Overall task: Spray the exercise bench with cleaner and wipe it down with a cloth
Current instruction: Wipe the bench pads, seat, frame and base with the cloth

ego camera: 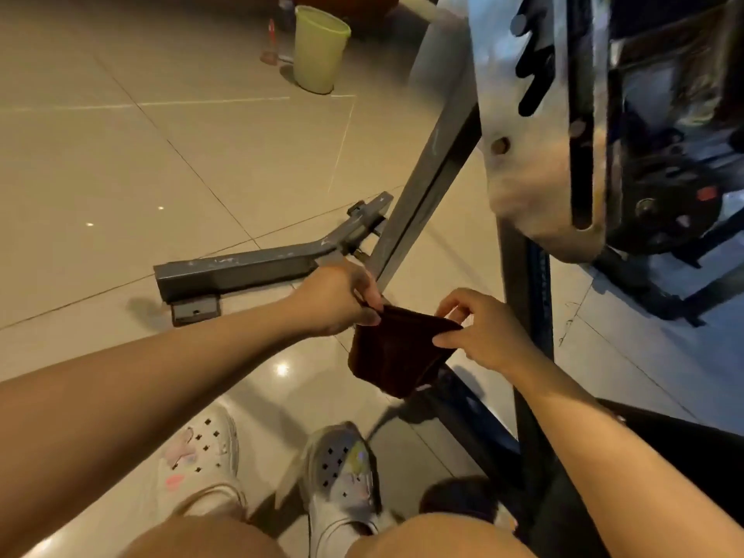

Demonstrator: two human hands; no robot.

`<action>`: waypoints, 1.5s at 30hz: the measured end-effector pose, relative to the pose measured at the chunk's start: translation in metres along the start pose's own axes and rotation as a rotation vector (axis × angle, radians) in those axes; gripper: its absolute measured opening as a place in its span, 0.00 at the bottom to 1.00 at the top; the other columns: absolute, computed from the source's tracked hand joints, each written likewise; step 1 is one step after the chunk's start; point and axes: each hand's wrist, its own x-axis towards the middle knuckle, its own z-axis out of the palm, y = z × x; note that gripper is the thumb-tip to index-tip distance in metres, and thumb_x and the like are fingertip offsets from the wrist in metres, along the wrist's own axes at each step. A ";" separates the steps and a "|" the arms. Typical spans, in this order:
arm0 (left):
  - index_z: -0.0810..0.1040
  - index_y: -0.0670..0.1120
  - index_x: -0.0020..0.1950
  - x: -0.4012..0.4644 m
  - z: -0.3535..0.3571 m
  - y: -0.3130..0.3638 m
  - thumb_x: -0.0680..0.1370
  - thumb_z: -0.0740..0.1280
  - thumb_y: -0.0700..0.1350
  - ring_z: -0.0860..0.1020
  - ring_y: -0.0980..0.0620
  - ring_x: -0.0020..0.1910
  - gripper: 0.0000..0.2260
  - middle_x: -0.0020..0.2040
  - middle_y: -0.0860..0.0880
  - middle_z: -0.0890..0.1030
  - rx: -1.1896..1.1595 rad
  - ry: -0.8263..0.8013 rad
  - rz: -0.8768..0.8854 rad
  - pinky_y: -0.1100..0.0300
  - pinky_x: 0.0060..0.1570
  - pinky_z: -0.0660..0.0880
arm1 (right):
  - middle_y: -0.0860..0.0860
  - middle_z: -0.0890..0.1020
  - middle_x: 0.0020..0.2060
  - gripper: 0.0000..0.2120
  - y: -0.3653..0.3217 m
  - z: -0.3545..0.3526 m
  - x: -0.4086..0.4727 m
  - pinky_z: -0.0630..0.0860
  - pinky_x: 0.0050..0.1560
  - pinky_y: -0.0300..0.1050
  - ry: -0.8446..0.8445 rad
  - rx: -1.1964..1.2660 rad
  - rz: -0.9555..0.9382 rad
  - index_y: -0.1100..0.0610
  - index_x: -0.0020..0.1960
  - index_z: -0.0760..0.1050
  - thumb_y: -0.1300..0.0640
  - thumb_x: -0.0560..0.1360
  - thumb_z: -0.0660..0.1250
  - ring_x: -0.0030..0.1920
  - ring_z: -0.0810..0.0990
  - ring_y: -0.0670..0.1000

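A dark maroon cloth hangs folded between my two hands in the middle of the view. My left hand pinches its upper left corner. Its upper right edge is pinched by my right hand. Behind the cloth runs the grey steel frame of the exercise bench, slanting up to the right. A grey base bar lies flat on the floor to the left. A shiny metal adjustment plate with dark slots hangs above on the right. No spray bottle is held in either hand.
A pale green bucket stands on the tiled floor at the back, with a red-topped bottle beside it. Dark weight plates and a rack fill the right side. My feet in white clogs stand below the cloth.
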 end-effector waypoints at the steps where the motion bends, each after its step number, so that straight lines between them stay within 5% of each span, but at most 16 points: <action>1: 0.77 0.49 0.39 0.004 0.010 -0.013 0.73 0.73 0.38 0.79 0.55 0.46 0.08 0.42 0.54 0.79 -0.032 0.000 -0.003 0.66 0.44 0.75 | 0.46 0.79 0.40 0.09 0.011 0.009 0.005 0.75 0.38 0.41 -0.007 0.043 0.024 0.52 0.46 0.76 0.60 0.71 0.75 0.38 0.78 0.49; 5: 0.72 0.54 0.37 0.012 0.060 -0.060 0.74 0.71 0.38 0.76 0.58 0.40 0.14 0.40 0.56 0.76 0.011 -0.091 0.134 0.71 0.42 0.71 | 0.52 0.81 0.34 0.05 0.056 0.059 0.007 0.72 0.26 0.38 -0.022 0.375 0.235 0.56 0.46 0.77 0.65 0.75 0.70 0.25 0.77 0.47; 9: 0.67 0.56 0.38 0.021 0.117 -0.082 0.75 0.68 0.38 0.76 0.55 0.44 0.16 0.43 0.55 0.75 0.020 -0.129 0.175 0.59 0.48 0.77 | 0.55 0.84 0.40 0.08 0.092 0.087 0.005 0.81 0.33 0.42 0.182 0.681 0.380 0.59 0.46 0.77 0.71 0.75 0.66 0.36 0.85 0.55; 14: 0.79 0.47 0.37 0.061 0.164 -0.101 0.69 0.68 0.28 0.73 0.60 0.41 0.14 0.40 0.56 0.75 -0.078 -0.090 0.303 0.67 0.43 0.73 | 0.53 0.80 0.43 0.13 0.123 0.097 0.019 0.81 0.36 0.38 0.489 0.569 0.423 0.56 0.42 0.72 0.73 0.74 0.66 0.38 0.84 0.49; 17: 0.81 0.45 0.43 0.085 0.195 -0.109 0.72 0.67 0.30 0.79 0.49 0.45 0.10 0.44 0.49 0.78 -0.039 0.070 0.241 0.61 0.48 0.76 | 0.46 0.79 0.41 0.14 0.141 0.106 0.057 0.81 0.47 0.44 0.599 0.327 0.283 0.53 0.41 0.73 0.72 0.74 0.66 0.44 0.81 0.50; 19: 0.80 0.38 0.59 0.094 0.200 -0.120 0.72 0.66 0.35 0.78 0.39 0.58 0.15 0.59 0.36 0.77 0.119 0.083 0.258 0.55 0.58 0.74 | 0.52 0.80 0.50 0.11 0.155 0.122 0.098 0.76 0.53 0.34 0.494 0.192 0.142 0.56 0.49 0.76 0.70 0.75 0.65 0.53 0.80 0.56; 20: 0.70 0.39 0.71 0.093 0.195 -0.129 0.75 0.66 0.39 0.67 0.38 0.71 0.24 0.73 0.34 0.65 0.343 0.005 0.263 0.51 0.67 0.68 | 0.57 0.77 0.60 0.13 0.164 0.135 0.121 0.71 0.58 0.31 0.346 0.108 0.090 0.58 0.57 0.76 0.69 0.76 0.64 0.61 0.77 0.58; 22: 0.50 0.46 0.79 0.082 0.181 -0.164 0.80 0.61 0.45 0.44 0.42 0.78 0.31 0.79 0.42 0.41 0.663 -0.155 0.212 0.45 0.75 0.52 | 0.59 0.59 0.76 0.22 0.183 0.169 0.157 0.65 0.68 0.41 0.065 -0.078 0.046 0.57 0.72 0.68 0.63 0.78 0.64 0.73 0.66 0.60; 23: 0.49 0.48 0.80 0.075 0.172 -0.179 0.81 0.58 0.49 0.42 0.43 0.78 0.29 0.79 0.44 0.39 0.694 -0.193 0.151 0.45 0.75 0.50 | 0.61 0.56 0.77 0.24 0.192 0.189 0.167 0.66 0.70 0.50 0.068 -0.157 0.058 0.58 0.74 0.65 0.59 0.79 0.63 0.73 0.64 0.63; 26: 0.52 0.49 0.79 0.055 0.166 -0.214 0.81 0.53 0.58 0.47 0.43 0.78 0.29 0.80 0.45 0.44 0.767 -0.230 0.003 0.45 0.74 0.54 | 0.66 0.68 0.70 0.28 0.196 0.235 0.159 0.69 0.64 0.70 0.320 -0.284 0.176 0.65 0.70 0.69 0.47 0.78 0.57 0.68 0.71 0.67; 29: 0.69 0.46 0.73 0.045 0.166 -0.233 0.77 0.66 0.53 0.69 0.37 0.70 0.27 0.74 0.39 0.66 0.766 -0.334 -0.055 0.38 0.59 0.72 | 0.65 0.69 0.70 0.33 0.194 0.255 0.145 0.61 0.67 0.70 0.343 -0.358 0.231 0.65 0.73 0.67 0.42 0.76 0.59 0.70 0.68 0.67; 31: 0.77 0.44 0.67 0.039 0.164 -0.238 0.77 0.65 0.53 0.76 0.34 0.61 0.22 0.66 0.38 0.75 0.762 -0.297 -0.098 0.34 0.46 0.76 | 0.65 0.69 0.70 0.34 0.197 0.253 0.153 0.61 0.66 0.72 0.304 -0.378 0.204 0.64 0.73 0.67 0.40 0.77 0.57 0.70 0.67 0.67; 34: 0.59 0.53 0.78 0.041 0.176 -0.242 0.82 0.51 0.57 0.60 0.41 0.76 0.24 0.78 0.46 0.58 0.719 -0.201 -0.181 0.36 0.60 0.69 | 0.66 0.69 0.70 0.35 0.210 0.239 0.167 0.63 0.65 0.72 0.192 -0.474 0.039 0.63 0.74 0.66 0.39 0.78 0.50 0.70 0.68 0.68; 36: 0.48 0.58 0.79 0.037 0.182 -0.252 0.82 0.49 0.60 0.49 0.45 0.78 0.26 0.80 0.51 0.47 0.692 -0.308 -0.323 0.42 0.66 0.67 | 0.65 0.65 0.73 0.36 0.221 0.232 0.171 0.59 0.67 0.72 0.116 -0.489 -0.029 0.60 0.76 0.62 0.38 0.77 0.46 0.73 0.64 0.66; 39: 0.47 0.57 0.79 0.022 0.180 -0.274 0.80 0.50 0.61 0.48 0.43 0.76 0.28 0.79 0.50 0.44 0.734 -0.438 -0.376 0.43 0.63 0.71 | 0.58 0.58 0.77 0.34 0.243 0.226 0.149 0.49 0.71 0.71 0.081 -0.459 -0.022 0.52 0.79 0.53 0.36 0.78 0.41 0.77 0.56 0.60; 45: 0.45 0.55 0.79 0.022 0.179 -0.279 0.78 0.49 0.67 0.37 0.47 0.77 0.33 0.79 0.53 0.36 0.650 -0.521 -0.448 0.37 0.71 0.58 | 0.50 0.39 0.79 0.39 0.316 0.196 0.046 0.34 0.74 0.63 -0.046 -0.415 0.294 0.40 0.73 0.31 0.24 0.68 0.34 0.78 0.38 0.52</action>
